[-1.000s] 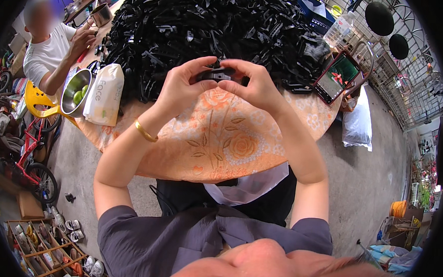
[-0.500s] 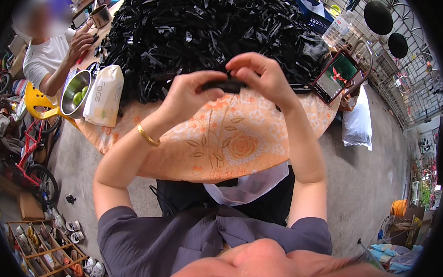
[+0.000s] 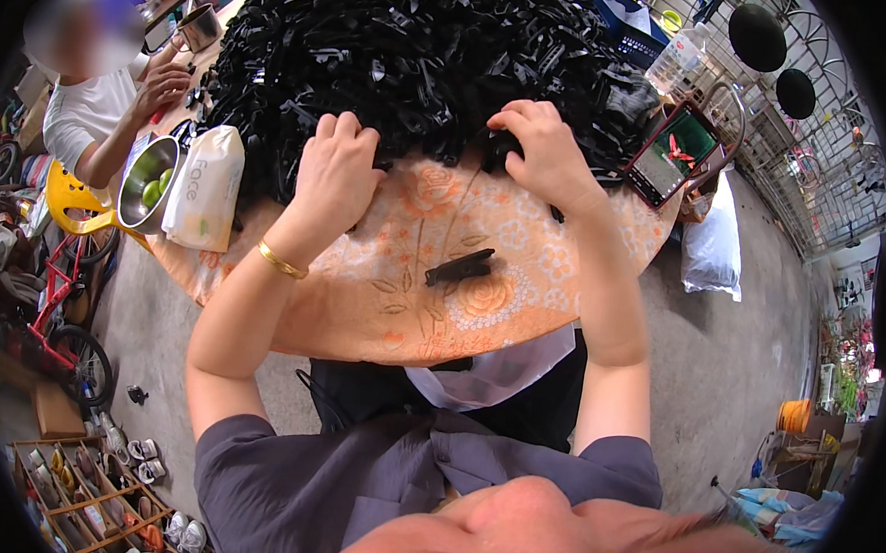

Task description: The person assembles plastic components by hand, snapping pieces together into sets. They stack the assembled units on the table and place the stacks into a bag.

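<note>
A large heap of small black plastic parts [image 3: 395,54] covers the far side of a table with an orange flowered cloth [image 3: 390,324]. My left hand [image 3: 336,176] rests at the heap's near edge, knuckles bent and fingertips hidden among the parts. Further right, my right hand [image 3: 549,157] reaches into the same edge, its curved fingers and thumb apart around dark pieces; a firm hold on any of them does not show. On the cloth between my forearms lies a single long black plastic piece [image 3: 460,267], touched by neither hand.
A tissue pack [image 3: 204,189] and a metal bowl of green fruit [image 3: 147,186] stand at the left, near a co-worker's hand [image 3: 162,87]. A propped phone [image 3: 673,153], a clear bottle [image 3: 678,59] and a blue basket [image 3: 626,31] border the heap's right side.
The black piece that both hands held together now lies on the cloth nearer to me. My hands have separated and moved to the heap's edge, the left one leftward, the right one slightly rightward.
</note>
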The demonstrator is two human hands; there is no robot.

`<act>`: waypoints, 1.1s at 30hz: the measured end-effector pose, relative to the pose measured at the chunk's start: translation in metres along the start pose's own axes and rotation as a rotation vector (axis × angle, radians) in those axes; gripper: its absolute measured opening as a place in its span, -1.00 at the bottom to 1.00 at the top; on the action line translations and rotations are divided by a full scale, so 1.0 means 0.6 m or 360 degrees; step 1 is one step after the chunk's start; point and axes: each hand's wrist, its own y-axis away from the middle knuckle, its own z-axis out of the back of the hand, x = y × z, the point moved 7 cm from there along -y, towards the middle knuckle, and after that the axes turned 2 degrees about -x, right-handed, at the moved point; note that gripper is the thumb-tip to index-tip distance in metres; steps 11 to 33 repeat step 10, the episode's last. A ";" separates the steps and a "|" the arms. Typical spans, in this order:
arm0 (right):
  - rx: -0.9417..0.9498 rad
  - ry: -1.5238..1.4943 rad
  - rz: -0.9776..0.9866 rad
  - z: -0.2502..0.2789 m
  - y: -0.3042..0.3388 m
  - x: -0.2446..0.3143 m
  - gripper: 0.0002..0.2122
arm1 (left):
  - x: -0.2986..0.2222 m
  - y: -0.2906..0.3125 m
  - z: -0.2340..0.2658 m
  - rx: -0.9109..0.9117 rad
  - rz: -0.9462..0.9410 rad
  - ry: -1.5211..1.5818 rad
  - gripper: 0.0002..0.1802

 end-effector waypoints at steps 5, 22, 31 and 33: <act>0.0224 0.0216 -0.0061 -0.025 0.003 0.003 -0.61 | -0.001 0.002 -0.024 0.0074 -0.0026 -0.0384 -0.79; 0.0218 0.0138 -0.0123 -0.023 0.001 0.021 -0.57 | -0.005 0.003 -0.028 0.0118 -0.0093 -0.0438 -0.82; 0.0218 0.0138 -0.0123 -0.023 0.001 0.021 -0.57 | -0.005 0.003 -0.028 0.0118 -0.0093 -0.0438 -0.82; 0.0218 0.0138 -0.0123 -0.023 0.001 0.021 -0.57 | -0.005 0.003 -0.028 0.0118 -0.0093 -0.0438 -0.82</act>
